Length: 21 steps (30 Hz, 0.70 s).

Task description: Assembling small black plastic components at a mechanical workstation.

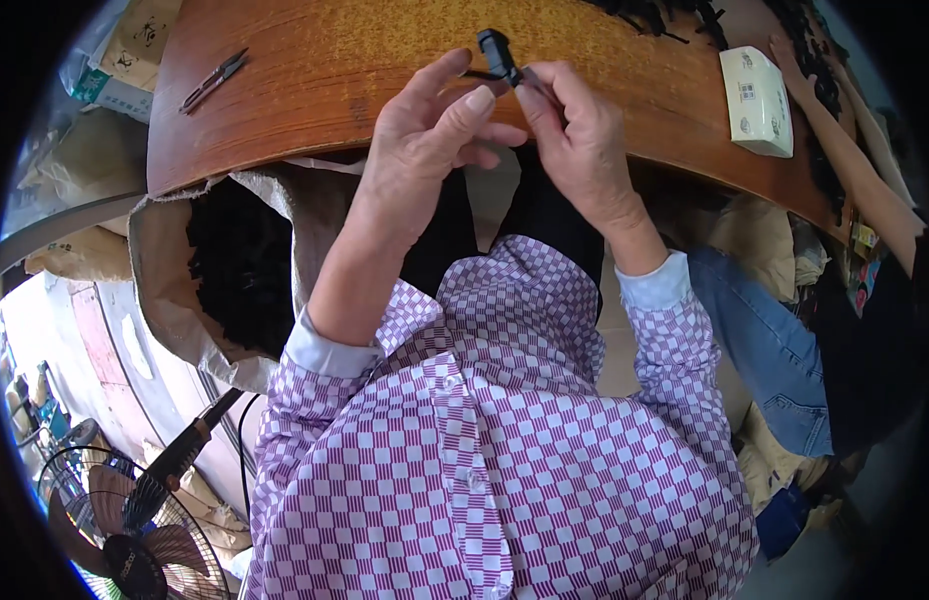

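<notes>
The right hand [584,140] had its thumb and index finger pressed together around a small black part [496,52], pinching it near its lower end, so that the blocky head of the part stuck up just left of the fingertips. The right forearm rose from the lower right, its wrist bent slightly inward toward the grip, the remaining fingers curled behind and partly hidden.

Just left of the grip, the left hand [424,135] stood with its fingers parted and loosely bent, the thumb stretched toward the part with its nail facing up. The index finger arched above the thumb, near a thin dark strip of the part; whether it touched could not be told. The left forearm slanted up from the lower left.

Both hands were raised near the front edge of the wooden table [304,90]. Well to the left of the grip lay snips [214,80]; to the right, a white packet [759,100], with another person's arm [844,145] beyond it. Below and left of the grip, an open sack [159,270] held dark pieces [242,265].
</notes>
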Each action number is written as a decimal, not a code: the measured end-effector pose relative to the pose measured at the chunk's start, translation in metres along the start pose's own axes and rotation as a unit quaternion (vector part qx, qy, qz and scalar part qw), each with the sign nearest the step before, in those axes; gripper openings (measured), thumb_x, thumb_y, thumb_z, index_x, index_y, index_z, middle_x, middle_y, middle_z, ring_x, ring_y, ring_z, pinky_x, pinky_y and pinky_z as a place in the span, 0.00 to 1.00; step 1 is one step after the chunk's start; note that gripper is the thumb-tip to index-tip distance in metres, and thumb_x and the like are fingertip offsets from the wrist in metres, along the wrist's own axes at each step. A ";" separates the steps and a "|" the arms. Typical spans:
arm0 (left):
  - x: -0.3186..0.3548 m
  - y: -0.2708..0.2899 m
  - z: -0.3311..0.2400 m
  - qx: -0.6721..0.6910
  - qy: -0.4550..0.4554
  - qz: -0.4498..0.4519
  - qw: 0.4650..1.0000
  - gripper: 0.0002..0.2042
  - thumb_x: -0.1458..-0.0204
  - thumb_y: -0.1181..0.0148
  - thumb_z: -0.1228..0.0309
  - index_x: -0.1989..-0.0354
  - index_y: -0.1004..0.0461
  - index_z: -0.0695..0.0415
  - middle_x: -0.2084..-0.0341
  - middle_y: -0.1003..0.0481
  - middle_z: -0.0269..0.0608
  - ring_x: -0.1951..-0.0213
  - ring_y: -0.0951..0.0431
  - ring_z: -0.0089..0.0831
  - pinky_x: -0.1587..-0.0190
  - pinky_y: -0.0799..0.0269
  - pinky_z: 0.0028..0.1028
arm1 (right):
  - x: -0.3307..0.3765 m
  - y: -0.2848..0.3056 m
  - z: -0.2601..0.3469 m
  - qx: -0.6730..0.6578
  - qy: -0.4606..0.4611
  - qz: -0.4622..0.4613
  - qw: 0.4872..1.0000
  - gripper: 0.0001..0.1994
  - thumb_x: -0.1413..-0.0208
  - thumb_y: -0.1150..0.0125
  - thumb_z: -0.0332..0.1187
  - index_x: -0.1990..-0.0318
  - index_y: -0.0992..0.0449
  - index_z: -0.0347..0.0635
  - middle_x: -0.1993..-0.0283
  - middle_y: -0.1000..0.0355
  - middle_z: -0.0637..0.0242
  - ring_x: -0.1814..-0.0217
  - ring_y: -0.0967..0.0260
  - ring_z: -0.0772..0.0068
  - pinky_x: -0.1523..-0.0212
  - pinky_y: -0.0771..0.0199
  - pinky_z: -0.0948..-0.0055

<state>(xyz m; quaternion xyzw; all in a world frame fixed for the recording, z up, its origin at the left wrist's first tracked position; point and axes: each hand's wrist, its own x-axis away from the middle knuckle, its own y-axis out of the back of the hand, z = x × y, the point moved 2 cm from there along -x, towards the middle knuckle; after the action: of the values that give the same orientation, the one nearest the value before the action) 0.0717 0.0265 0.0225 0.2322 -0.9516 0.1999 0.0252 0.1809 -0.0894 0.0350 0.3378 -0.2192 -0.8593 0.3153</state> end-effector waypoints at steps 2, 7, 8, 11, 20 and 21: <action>-0.005 -0.005 0.009 0.086 0.003 0.028 0.996 0.26 0.43 0.45 0.65 0.40 0.43 0.65 0.53 0.28 0.51 0.63 0.20 0.34 0.67 0.24 0.22 | 0.012 -0.002 0.000 -0.038 0.002 -0.005 0.999 0.07 0.46 0.43 0.22 0.60 0.29 0.36 0.73 0.28 0.61 0.71 0.26 0.70 0.70 0.29 0.75; -0.002 -0.014 0.017 0.157 0.020 0.042 0.987 0.22 0.42 0.46 0.68 0.41 0.41 0.63 0.63 0.24 0.45 0.64 0.20 0.32 0.68 0.24 0.20 | 0.030 0.001 0.002 -0.075 -0.004 -0.018 0.997 0.08 0.46 0.45 0.20 0.59 0.30 0.36 0.71 0.27 0.59 0.69 0.25 0.68 0.68 0.28 0.76; -0.001 -0.015 0.017 0.209 0.043 0.029 0.977 0.21 0.45 0.43 0.70 0.44 0.38 0.62 0.64 0.24 0.43 0.67 0.20 0.29 0.70 0.25 0.20 | 0.032 0.000 0.003 -0.086 -0.016 -0.008 0.996 0.08 0.46 0.45 0.20 0.59 0.30 0.36 0.71 0.27 0.59 0.68 0.25 0.67 0.68 0.28 0.75; 0.002 -0.016 0.019 0.271 0.083 0.004 0.959 0.18 0.47 0.40 0.73 0.48 0.34 0.59 0.67 0.24 0.40 0.71 0.21 0.25 0.74 0.28 0.18 | 0.038 -0.004 0.004 -0.098 -0.025 -0.002 0.995 0.08 0.46 0.44 0.21 0.59 0.30 0.36 0.71 0.27 0.58 0.68 0.24 0.66 0.68 0.28 0.75; 0.012 -0.008 0.011 0.144 0.077 -0.045 0.986 0.17 0.48 0.41 0.76 0.49 0.30 0.56 0.69 0.25 0.32 0.73 0.24 0.19 0.74 0.32 0.13 | 0.046 -0.001 0.008 -0.110 -0.047 0.059 0.991 0.09 0.41 0.47 0.28 0.55 0.31 0.35 0.72 0.29 0.65 0.71 0.30 0.74 0.69 0.31 0.78; 0.013 -0.007 0.009 0.103 0.057 -0.049 0.992 0.17 0.48 0.41 0.77 0.48 0.30 0.56 0.69 0.25 0.32 0.73 0.25 0.19 0.75 0.33 0.13 | 0.044 0.001 0.009 -0.139 -0.094 0.066 0.984 0.11 0.39 0.49 0.33 0.54 0.31 0.35 0.72 0.31 0.69 0.72 0.33 0.78 0.70 0.33 0.81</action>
<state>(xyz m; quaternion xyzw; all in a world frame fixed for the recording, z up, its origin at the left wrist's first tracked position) 0.0638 0.0121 0.0183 0.2678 -0.9106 0.3081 0.0645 0.1493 -0.1185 0.0222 0.1934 -0.1481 -0.8866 0.3932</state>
